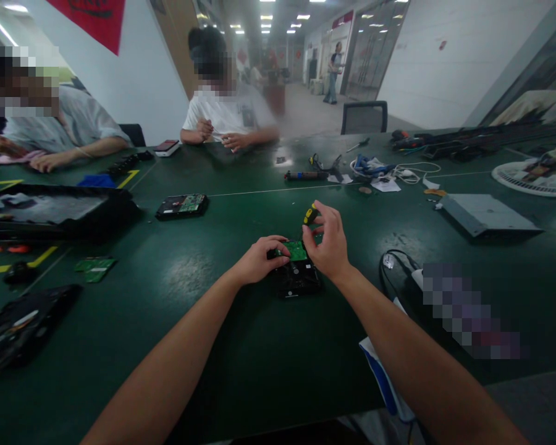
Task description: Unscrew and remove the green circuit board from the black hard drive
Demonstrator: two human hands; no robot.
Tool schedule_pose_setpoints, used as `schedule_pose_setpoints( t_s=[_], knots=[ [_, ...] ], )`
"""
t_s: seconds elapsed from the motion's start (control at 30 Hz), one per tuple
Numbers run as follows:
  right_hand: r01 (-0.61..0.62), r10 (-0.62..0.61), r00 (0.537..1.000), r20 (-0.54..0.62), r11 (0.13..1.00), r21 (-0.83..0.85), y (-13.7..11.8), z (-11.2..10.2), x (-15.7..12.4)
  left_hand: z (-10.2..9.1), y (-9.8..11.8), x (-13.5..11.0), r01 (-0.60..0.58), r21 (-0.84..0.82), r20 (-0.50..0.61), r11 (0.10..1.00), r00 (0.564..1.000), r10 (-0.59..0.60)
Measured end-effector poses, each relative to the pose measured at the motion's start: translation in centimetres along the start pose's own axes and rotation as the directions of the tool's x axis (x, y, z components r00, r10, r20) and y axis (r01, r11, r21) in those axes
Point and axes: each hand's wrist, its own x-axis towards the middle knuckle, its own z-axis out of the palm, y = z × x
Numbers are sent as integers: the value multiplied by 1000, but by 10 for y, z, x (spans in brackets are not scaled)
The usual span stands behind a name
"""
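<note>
A black hard drive [296,278] with a green circuit board [298,250] on top lies on the dark green table [259,346] in front of me. My left hand [259,259] grips the drive's left edge, fingers curled over it. My right hand [328,241] is closed round a small screwdriver with a yellow-and-black handle [310,214], held upright over the circuit board.
Another hard drive [182,205] lies further left, a loose green board [95,267] and black laptop shells [50,210] at the far left. Tools and cables [366,168] sit at the back, a grey box [486,214] right. Two people sit across the table.
</note>
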Motion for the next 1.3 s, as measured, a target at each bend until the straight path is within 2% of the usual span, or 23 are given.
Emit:
schedule_pose_setpoints(
  t_s=[0.33,0.53,0.73,1.3],
  knots=[
    [-3,3,1000,31,1000,15,0,0,0,1,0,0,-17,2,-13,1000,1000,17],
    [-11,11,1000,0,999,-30,0,-1,0,0,-1,1,-7,1,-7,1000,1000,7],
    [-16,17,999,29,1000,-14,0,-1,0,1,-3,1,-17,0,-12,1000,1000,17],
    [-6,6,1000,-3,1000,-27,2,1,-1,2,-1,1,-16,-9,-25,1000,1000,16]
  ],
)
